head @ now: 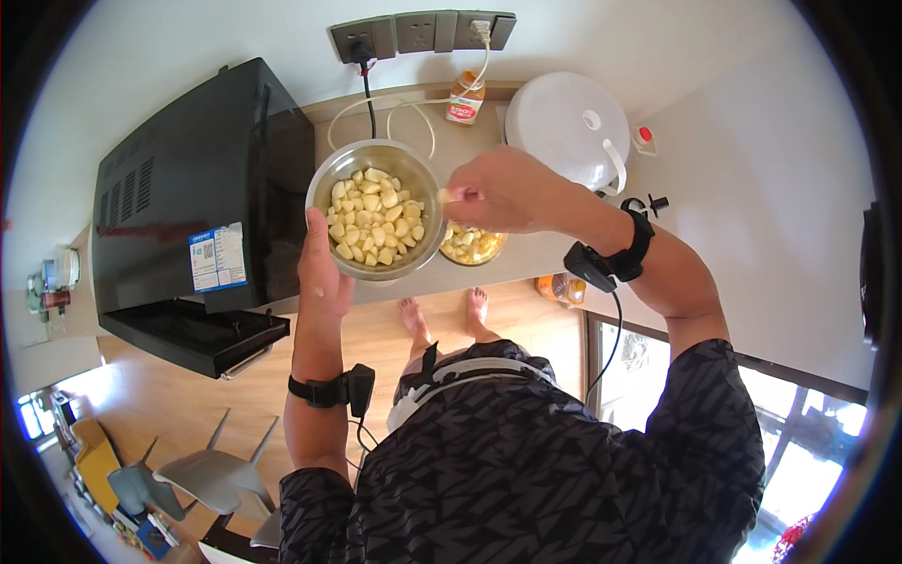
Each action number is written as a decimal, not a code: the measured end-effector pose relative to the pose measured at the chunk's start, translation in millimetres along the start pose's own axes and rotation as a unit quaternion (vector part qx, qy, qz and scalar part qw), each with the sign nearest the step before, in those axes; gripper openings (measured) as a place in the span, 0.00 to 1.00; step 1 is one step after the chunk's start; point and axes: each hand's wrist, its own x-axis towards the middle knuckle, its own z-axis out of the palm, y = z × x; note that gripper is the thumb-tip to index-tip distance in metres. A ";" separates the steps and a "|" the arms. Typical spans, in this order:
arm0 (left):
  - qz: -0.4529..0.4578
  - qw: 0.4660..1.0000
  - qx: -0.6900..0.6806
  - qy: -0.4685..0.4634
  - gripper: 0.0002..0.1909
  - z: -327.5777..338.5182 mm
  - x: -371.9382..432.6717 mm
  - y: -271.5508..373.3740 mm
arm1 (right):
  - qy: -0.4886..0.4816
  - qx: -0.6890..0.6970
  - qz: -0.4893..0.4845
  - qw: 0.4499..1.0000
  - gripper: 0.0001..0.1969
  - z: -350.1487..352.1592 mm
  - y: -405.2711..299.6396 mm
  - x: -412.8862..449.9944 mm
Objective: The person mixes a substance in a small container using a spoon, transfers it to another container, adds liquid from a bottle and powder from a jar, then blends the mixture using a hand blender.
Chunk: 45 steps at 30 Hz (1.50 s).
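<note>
My left hand (323, 271) grips the near left side of a stainless steel bowl (428, 176), its thumb on the rim. Many peeled garlic cloves (377, 218) fill the bottom of this bowl, which is held up over the counter. Just right of the rim, my right hand (497, 190) pinches a pale piece, apparently a garlic clove (445, 197), between thumb and fingers. Below that hand stands a round, clear-looking container (479, 262) with more cloves in it, their surface yellowish and glossy. The hand hides its far part.
A black oven (204, 176) with its door (197, 338) lowered stands left. At the back are an orange-capped juice bottle (465, 99), a white cord (423, 103) and wall sockets (423, 32). A white rounded appliance (564, 127) is on the right, above an oil bottle (561, 289).
</note>
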 end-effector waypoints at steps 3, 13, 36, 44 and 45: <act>0.003 1.000 -0.012 -0.012 0.35 1.2 -1.0 -0.4 | 0.049 0.102 -0.006 0.994 0.14 1.5 -10.6 3.9; 0.017 0.999 -0.002 0.037 0.35 3.6 -11.6 11.0 | 0.016 -0.242 -0.150 0.959 0.06 103.1 33.1 18.5; 0.043 0.998 0.007 0.037 0.31 38.1 -67.4 54.9 | 0.327 0.331 -0.080 0.881 0.12 -4.1 -19.2 -60.8; 0.176 0.979 0.033 0.093 0.33 -28.2 -69.9 178.1 | 0.226 0.423 0.148 0.865 0.10 83.9 51.6 -150.6; 0.184 0.971 0.070 0.138 0.33 -38.5 -69.7 190.4 | 0.237 0.425 0.159 0.859 0.10 96.9 66.4 -162.2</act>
